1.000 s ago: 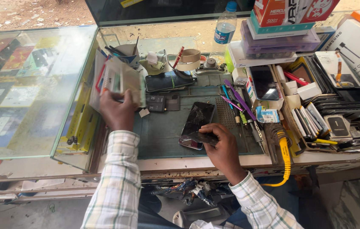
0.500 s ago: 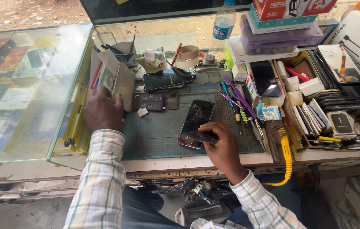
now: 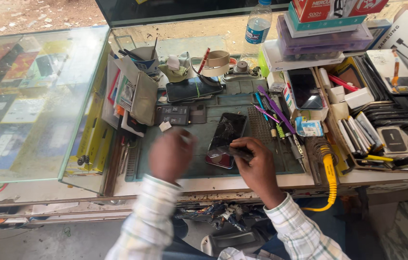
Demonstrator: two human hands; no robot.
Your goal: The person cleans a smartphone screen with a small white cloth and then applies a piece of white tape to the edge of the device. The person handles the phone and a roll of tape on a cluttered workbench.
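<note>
Phone (image 3: 226,137) under right hand (image 3: 257,163), fingers curled, pressing down.

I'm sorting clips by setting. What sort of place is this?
Most likely a small phone repair stall. A phone with a cracked screen lies on a green work mat under the right hand, with screwdrivers beside it and a glass display counter.
</note>
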